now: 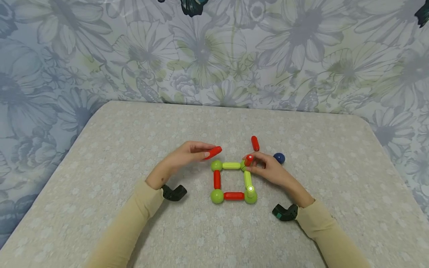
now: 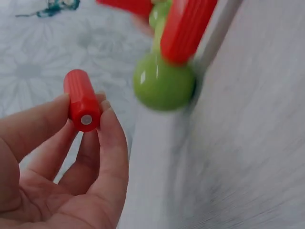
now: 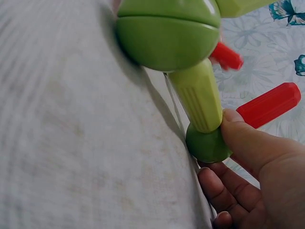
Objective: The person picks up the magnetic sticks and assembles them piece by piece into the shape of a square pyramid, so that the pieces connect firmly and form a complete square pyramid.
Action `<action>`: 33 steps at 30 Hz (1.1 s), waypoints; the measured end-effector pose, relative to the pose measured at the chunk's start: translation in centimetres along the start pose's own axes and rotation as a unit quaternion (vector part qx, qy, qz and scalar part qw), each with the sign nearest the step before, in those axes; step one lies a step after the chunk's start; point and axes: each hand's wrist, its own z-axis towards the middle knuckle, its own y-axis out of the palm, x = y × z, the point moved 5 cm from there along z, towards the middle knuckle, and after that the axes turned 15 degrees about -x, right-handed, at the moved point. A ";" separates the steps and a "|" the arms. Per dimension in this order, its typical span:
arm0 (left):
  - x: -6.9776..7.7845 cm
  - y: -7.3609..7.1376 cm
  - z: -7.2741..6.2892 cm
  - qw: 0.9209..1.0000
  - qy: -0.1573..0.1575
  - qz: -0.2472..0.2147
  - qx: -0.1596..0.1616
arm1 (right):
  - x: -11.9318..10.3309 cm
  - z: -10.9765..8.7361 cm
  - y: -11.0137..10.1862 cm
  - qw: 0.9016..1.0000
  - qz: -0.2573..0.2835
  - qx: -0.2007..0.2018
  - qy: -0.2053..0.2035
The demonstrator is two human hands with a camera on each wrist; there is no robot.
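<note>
My left hand [image 1: 187,156] pinches a red magnetic rod [image 2: 82,100] between thumb and fingers, above the table to the left of a square frame. Green balls form the frame's corners, joined by two red and two yellow-green rods. At the far right corner, my right hand [image 1: 268,169] grips the green ball [image 3: 207,145], thumb on top and fingers at its side. A second red rod [image 3: 271,104] stands up from that ball. On the near right ball [image 1: 250,197] a yellow-green rod [image 3: 243,6] stands upright. The near left ball [image 1: 217,196] carries no upright rod.
A loose red rod [image 1: 255,143] lies behind the frame. Beside my right hand is a dark blue ball [image 1: 279,158]. The table [image 1: 100,178] has a pale patterned cover and ends at a flowered wall [image 1: 201,56]. Black devices hang at both wrists.
</note>
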 end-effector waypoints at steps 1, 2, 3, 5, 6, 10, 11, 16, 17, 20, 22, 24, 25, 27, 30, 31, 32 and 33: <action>-0.1 0.5 -0.5 1.000 -0.002 -0.022 -0.002 | 0.5 0.1 0.0 1.000 -0.001 0.001 -0.002; -0.2 1.0 -1.1 0.999 -0.004 -0.042 -0.002 | 0.9 0.1 0.0 1.000 -0.003 0.002 -0.004; -0.3 1.5 -1.5 0.998 -0.003 -0.066 -0.004 | 1.5 0.2 0.1 1.000 -0.004 0.003 -0.003; -0.5 2.4 -2.4 0.994 -0.002 -0.108 -0.003 | 2.1 0.3 0.1 1.000 -0.003 0.004 -0.004; -0.7 2.7 -2.7 0.992 0.000 -0.130 -0.001 | 2.2 0.3 0.0 1.000 -0.002 0.004 -0.005; -1.1 3.9 -3.7 0.979 0.010 -0.202 -0.002 | 2.3 0.3 0.0 1.000 -0.004 0.007 -0.009; -1.3 4.1 -3.8 0.976 0.012 -0.217 -0.005 | 2.3 0.3 0.0 1.000 -0.006 0.007 -0.010; -1.6 5.1 -4.0 0.970 0.019 -0.240 -0.038 | 2.3 0.4 0.1 1.000 -0.010 0.013 -0.018; -1.7 5.2 -4.0 0.970 0.020 -0.239 -0.045 | 2.3 0.4 0.1 1.000 -0.010 0.013 -0.019; -1.8 5.5 -4.0 0.970 0.020 -0.233 -0.060 | 2.1 0.3 0.1 1.000 -0.016 0.011 -0.017; -1.8 5.6 -3.9 0.972 0.024 -0.225 -0.067 | 2.2 0.3 0.1 1.000 -0.014 0.008 -0.013; -1.9 5.8 -3.8 0.973 0.033 -0.215 -0.073 | 2.2 0.3 0.0 1.000 -0.010 0.006 -0.010; -1.9 5.9 -3.7 0.974 0.039 -0.209 -0.076 | 2.3 0.3 0.0 1.000 -0.007 0.005 -0.009; -1.9 6.2 -3.5 0.976 0.056 -0.194 -0.080 | 2.3 0.3 0.0 1.000 -0.004 0.004 -0.009; -1.8 6.6 -3.2 0.979 0.077 -0.173 -0.076 | 2.4 0.3 -0.1 1.000 -0.005 0.003 -0.010; -1.7 6.7 -3.2 0.981 0.081 -0.163 -0.073 | 2.4 0.3 -0.1 1.000 -0.005 0.002 -0.010; -1.7 6.8 -3.1 0.982 0.084 -0.154 -0.068 | 2.4 0.3 -0.1 1.000 -0.006 0.002 -0.007; -1.7 6.9 -3.1 0.984 0.084 -0.146 -0.062 | 2.4 0.3 -0.1 1.000 -0.006 0.002 -0.005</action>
